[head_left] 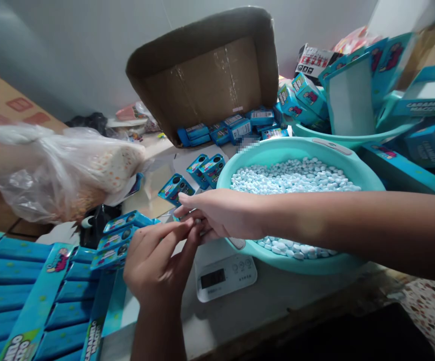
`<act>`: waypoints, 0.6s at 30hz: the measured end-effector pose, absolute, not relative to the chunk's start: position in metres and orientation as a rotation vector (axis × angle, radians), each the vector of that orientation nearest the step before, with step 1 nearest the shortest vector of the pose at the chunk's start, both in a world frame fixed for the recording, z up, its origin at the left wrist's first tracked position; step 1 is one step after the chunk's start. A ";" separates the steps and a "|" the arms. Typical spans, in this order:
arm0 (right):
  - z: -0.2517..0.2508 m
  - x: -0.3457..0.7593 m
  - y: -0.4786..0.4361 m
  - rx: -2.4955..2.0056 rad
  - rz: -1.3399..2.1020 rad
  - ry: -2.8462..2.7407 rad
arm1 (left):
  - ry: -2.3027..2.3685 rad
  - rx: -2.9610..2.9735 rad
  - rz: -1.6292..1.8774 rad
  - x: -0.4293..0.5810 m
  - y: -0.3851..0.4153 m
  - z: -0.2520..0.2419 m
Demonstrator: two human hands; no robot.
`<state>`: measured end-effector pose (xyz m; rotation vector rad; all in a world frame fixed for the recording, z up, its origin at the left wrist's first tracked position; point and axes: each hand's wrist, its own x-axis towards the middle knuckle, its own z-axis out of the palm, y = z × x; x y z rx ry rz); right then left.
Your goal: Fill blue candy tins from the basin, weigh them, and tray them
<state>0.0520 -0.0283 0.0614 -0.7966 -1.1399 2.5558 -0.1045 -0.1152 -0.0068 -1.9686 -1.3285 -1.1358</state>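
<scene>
My right hand [223, 213] reaches leftward across the front rim of a teal basin [307, 148] full of small pale blue candies [296, 178]. Its fingers are curled in a pinch over something hidden. My left hand [157, 260] rises from below and meets it, fingertips pressed together against the right hand's fingers. What sits between the two hands is too small to make out. A small blue candy box [175, 188] lies just beyond the fingertips, and several more such boxes [122, 235] lie to the left of my left hand.
The basin rests on a white digital scale [225, 276]. A tipped cardboard carton [206, 75] holds more blue boxes behind. A clear plastic bag [63, 170] sits left, blue display trays [33, 301] lower left, and stacked blue cartons [371, 85] in a second basin at right.
</scene>
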 end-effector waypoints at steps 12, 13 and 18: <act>0.065 0.059 -0.016 -0.709 2.579 -1.405 | -1.378 -2.041 -0.955 -0.104 -0.115 -0.007; 0.067 0.060 -0.016 -0.708 2.573 -1.427 | -1.373 -2.021 -0.941 -0.103 -0.115 -0.008; 0.075 0.065 -0.015 -0.670 2.542 -1.528 | -1.397 -1.893 -0.931 -0.095 -0.118 -0.011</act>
